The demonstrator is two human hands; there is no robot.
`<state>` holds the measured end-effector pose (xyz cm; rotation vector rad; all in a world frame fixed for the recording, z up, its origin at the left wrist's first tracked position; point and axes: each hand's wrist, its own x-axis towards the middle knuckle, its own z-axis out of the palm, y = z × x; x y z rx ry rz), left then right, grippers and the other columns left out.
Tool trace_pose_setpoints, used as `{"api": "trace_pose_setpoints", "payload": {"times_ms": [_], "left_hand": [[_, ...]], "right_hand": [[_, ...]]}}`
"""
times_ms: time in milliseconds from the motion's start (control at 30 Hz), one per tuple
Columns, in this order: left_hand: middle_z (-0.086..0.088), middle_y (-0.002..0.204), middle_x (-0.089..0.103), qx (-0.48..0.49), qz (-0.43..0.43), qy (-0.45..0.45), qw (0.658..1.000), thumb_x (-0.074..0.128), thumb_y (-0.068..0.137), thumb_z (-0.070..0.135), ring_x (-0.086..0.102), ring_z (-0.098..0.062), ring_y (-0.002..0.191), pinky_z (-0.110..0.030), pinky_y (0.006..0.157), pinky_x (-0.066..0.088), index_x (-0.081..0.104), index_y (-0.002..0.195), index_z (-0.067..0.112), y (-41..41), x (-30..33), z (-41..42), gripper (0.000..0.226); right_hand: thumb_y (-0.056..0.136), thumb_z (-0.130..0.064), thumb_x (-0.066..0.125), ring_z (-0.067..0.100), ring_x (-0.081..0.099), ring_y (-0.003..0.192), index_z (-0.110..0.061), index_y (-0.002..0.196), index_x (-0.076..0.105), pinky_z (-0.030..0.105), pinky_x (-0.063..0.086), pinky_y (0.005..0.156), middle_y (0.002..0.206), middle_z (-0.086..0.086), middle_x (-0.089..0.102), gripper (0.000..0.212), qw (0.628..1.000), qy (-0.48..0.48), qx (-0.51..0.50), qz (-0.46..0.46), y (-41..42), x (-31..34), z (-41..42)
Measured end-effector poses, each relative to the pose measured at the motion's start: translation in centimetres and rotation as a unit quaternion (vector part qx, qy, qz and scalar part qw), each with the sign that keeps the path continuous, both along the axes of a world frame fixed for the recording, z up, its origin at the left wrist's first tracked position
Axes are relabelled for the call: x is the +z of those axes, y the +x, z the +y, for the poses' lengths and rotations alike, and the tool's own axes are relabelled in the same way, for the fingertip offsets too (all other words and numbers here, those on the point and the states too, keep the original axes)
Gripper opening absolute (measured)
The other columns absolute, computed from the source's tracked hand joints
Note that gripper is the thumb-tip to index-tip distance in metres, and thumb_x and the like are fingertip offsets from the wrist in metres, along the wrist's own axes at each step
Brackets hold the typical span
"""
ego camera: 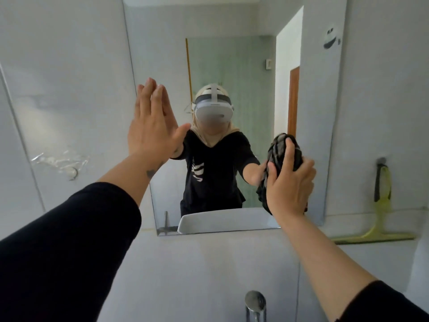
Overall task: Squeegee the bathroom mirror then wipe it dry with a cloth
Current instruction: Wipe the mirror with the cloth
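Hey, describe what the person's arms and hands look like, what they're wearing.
Both arms wear black sleeves pushed up, leaving the forearms bare. The left hand and right hand are bare, without gloves or visible rings. A small dark mark, possibly a tattoo, sits on the left forearm.

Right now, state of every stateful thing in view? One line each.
left hand: open, flat against the mirror's left edge
right hand: shut on cloth
cloth: bunched, pressed to the mirror's lower right
mirror: mounted on wall
squeegee: hanging on wall hook, unused
tap: no water visible
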<state>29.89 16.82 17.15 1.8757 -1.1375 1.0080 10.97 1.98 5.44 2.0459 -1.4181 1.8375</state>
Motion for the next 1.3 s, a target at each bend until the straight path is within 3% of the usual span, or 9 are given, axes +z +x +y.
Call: {"api": "trace_pose_setpoints", "payload": {"times_ms": [200, 400, 700, 800, 867, 933, 1033, 1300], "left_hand": [[0.002, 0.16, 0.008, 0.008, -0.004, -0.012, 1.0, 0.054, 0.091, 0.046, 0.007, -0.021, 0.148, -0.051, 0.116, 0.019, 0.019, 0.149, 0.02, 1.9, -3.4, 1.1, 0.072], [0.005, 0.161, 0.002, 0.0, 0.031, 0.012, 0.999, 0.041, 0.099, 0.039, 0.001, -0.016, 0.148, -0.049, 0.119, 0.012, 0.009, 0.152, 0.023, 3.7, -6.8, 3.7, 0.064], [0.008, 0.161, 0.004, -0.018, 0.075, 0.019, 0.997, 0.039, 0.101, 0.033, 0.007, -0.017, 0.147, -0.051, 0.114, 0.026, 0.005, 0.152, 0.026, 4.2, -10.9, 3.6, 0.062], [0.005, 0.161, 0.001, -0.016, 0.074, 0.023, 0.997, 0.042, 0.1, 0.036, 0.006, -0.02, 0.148, -0.051, 0.115, 0.025, 0.003, 0.152, 0.024, 3.5, -11.7, 3.1, 0.066], [0.003, 0.161, 0.0, -0.014, 0.077, 0.025, 0.997, 0.043, 0.099, 0.035, 0.006, -0.022, 0.148, -0.051, 0.115, 0.023, 0.001, 0.152, 0.023, 2.8, -12.4, 2.7, 0.069], [0.001, 0.161, -0.003, 0.003, 0.088, 0.032, 0.996, 0.043, 0.099, 0.037, 0.006, -0.024, 0.148, -0.052, 0.115, 0.022, -0.001, 0.152, 0.021, 1.9, -13.3, 2.3, 0.071], [-0.001, 0.161, -0.006, 0.017, 0.108, 0.036, 0.993, 0.045, 0.097, 0.042, 0.007, -0.025, 0.147, -0.053, 0.115, 0.02, -0.002, 0.152, 0.021, 0.7, -14.3, 1.4, 0.075], [-0.008, 0.16, -0.009, 0.002, 0.117, 0.007, 0.993, 0.047, 0.095, 0.042, 0.003, -0.027, 0.147, -0.05, 0.116, 0.022, -0.004, 0.152, 0.017, 0.3, -14.9, 0.2, 0.081]], "right_hand": [[0.09, -0.036, 0.055, 0.037, 0.05, 0.093, -0.029, 0.145, 0.031, 0.044, 0.046, 0.068, 0.118, 0.021, 0.049, 0.06, 0.989, -0.097, 0.047, 0.105, 5.9, 0.3, 4.5], [0.086, -0.04, 0.062, 0.04, 0.052, 0.111, -0.034, 0.146, 0.027, 0.05, 0.048, 0.08, 0.125, 0.017, 0.051, 0.07, 0.957, -0.164, 0.054, 0.233, 12.2, -1.2, 9.0], [0.081, -0.035, 0.07, 0.039, 0.049, 0.117, -0.034, 0.147, 0.018, 0.047, 0.045, 0.086, 0.123, 0.013, 0.038, 0.084, 0.905, -0.261, 0.073, 0.327, 12.8, -5.5, 8.6], [0.089, -0.039, 0.058, 0.04, 0.05, 0.114, -0.035, 0.147, 0.024, 0.048, 0.045, 0.082, 0.124, 0.015, 0.048, 0.067, 0.918, -0.242, 0.056, 0.31, 11.0, -5.2, 7.2], [0.089, -0.04, 0.057, 0.039, 0.05, 0.111, -0.035, 0.145, 0.028, 0.047, 0.045, 0.079, 0.124, 0.015, 0.045, 0.063, 0.933, -0.219, 0.046, 0.282, 9.5, -4.8, 6.1], [0.088, -0.04, 0.057, 0.038, 0.049, 0.106, -0.035, 0.144, 0.03, 0.046, 0.045, 0.076, 0.122, 0.015, 0.04, 0.062, 0.944, -0.199, 0.037, 0.26, 7.7, -4.7, 4.9], [0.087, -0.04, 0.056, 0.038, 0.052, 0.092, -0.032, 0.143, 0.03, 0.046, 0.045, 0.069, 0.12, 0.02, 0.049, 0.063, 0.956, -0.162, 0.027, 0.242, 4.6, -5.0, 3.0], [0.087, -0.035, 0.057, 0.042, 0.049, 0.093, -0.029, 0.143, 0.026, 0.052, 0.047, 0.071, 0.112, 0.027, 0.047, 0.064, 0.989, -0.057, -0.001, 0.134, -3.3, -6.0, -2.1]]}}
